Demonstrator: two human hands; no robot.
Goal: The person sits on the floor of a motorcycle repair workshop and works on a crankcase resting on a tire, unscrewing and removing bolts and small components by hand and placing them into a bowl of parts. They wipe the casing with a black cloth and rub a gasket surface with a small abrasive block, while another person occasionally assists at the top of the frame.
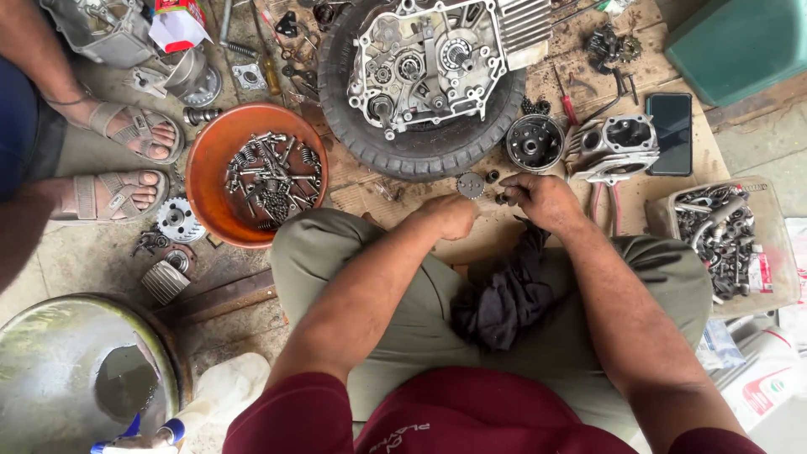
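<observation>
where small toothed sprocket (470,185) sat, it lay flat-faced between both hands over knees, pinched by left hand (450,215) fingertips. right hand (542,197) just beside, curled on small dark part (503,198). open engine case (424,63) on tyre (420,143) straight ahead.

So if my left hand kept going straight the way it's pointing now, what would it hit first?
The left hand points up the picture, and the small grey toothed metal gear at its fingertips already sits in that line. Past it, probably the black rubber tyre under the silver engine case, though depth is unclear.
</observation>
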